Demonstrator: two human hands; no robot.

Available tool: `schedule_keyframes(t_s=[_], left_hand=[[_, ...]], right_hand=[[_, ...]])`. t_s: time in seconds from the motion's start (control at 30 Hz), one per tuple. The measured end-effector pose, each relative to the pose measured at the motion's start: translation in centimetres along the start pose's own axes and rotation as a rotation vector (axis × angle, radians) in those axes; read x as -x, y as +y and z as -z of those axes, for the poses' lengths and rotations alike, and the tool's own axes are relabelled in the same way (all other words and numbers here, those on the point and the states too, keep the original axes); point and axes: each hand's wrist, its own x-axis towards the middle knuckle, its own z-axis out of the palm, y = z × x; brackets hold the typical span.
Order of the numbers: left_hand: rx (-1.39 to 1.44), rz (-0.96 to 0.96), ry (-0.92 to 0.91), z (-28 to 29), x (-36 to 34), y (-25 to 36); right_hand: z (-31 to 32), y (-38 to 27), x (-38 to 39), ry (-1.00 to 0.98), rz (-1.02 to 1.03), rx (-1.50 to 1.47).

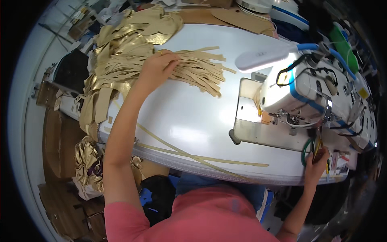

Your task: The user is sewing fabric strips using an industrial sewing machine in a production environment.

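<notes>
A loose bundle of narrow beige strips lies on the white bench, to the left of the sewing machine, free ends fanned toward it. The left hand rests on the bundle, fingers bent and drawn together; whether it pinches any strip, I cannot tell. The right hand, just on the near side of the sewing machine, is curled closed around green-handled scissors.

A white lamp sits beside the sewing machine's head, on its left. Two long thin bands cross near the bench's front edge, left of and nearer than the sewing machine. Farther left of it, past the bundle, is a heap of gold and beige fabric; a flat cardboard piece lies beyond the machine, on its far left.
</notes>
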Motion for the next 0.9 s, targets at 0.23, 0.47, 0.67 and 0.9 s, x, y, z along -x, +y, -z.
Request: schedule_keyframes(t_s=[0.23, 0.47, 0.67, 0.9], left_hand=[[-0.123, 0.061, 0.047, 5.4, 2.1, -4.7], [-0.584, 0.007, -0.048, 2.6, 2.4, -8.1], [-0.556, 0.153, -0.271, 2.2, 4.3, -7.7], [-0.153, 0.183, -0.078, 4.7, 7.9, -3.8]], right_hand=[[0.9, -1.8, -1.1, -0.018, -0.046, 0.147], [-0.4, -3.7, -0.3, 0.117, 0.405, 0.255], [-2.5, -7.4, 1.7, -0.002, 0.650, 0.131], [-5.1, -9.7, 2.5, -0.157, 0.673, -0.001]])
